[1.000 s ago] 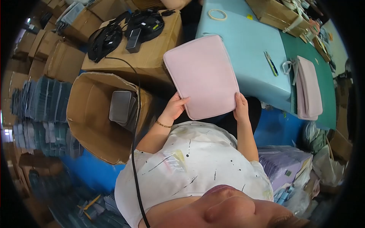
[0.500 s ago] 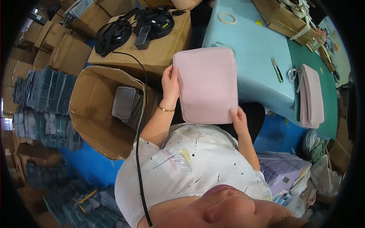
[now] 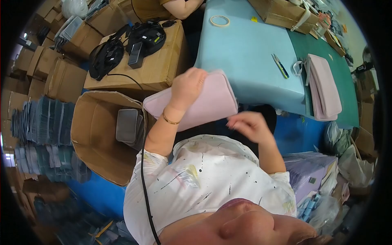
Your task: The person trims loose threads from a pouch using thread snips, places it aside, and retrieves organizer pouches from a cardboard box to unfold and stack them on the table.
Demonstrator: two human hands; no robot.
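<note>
A pink rectangular case (image 3: pixel 208 102) is tilted in front of my body, between the open carton and the blue-covered table. My left hand (image 3: pixel 188 87) is closed on its upper edge, the back of the hand covering part of the case. To the right of the case, my right hand (image 3: pixel 250 125) is apart from it, with its fingers bent; a slight blur hides whether they pinch anything. More pink cases (image 3: pixel 324 87) lie stacked on the green mat at the right.
An open carton (image 3: pixel 92 134) holding grey cases (image 3: pixel 128 126) stands at left. Black straps (image 3: pixel 148 38) lie on a closed box (image 3: pixel 169 53). The blue table (image 3: pixel 245 53) bears snips (image 3: pixel 280 66) and a tape ring (image 3: pixel 220 21). Another person's arm (image 3: pixel 183 8) is at the top.
The pink case has turned from facing me to a tilted, foreshortened pose and moved left. My left hand has shifted to its upper edge. My right hand has let go of it.
</note>
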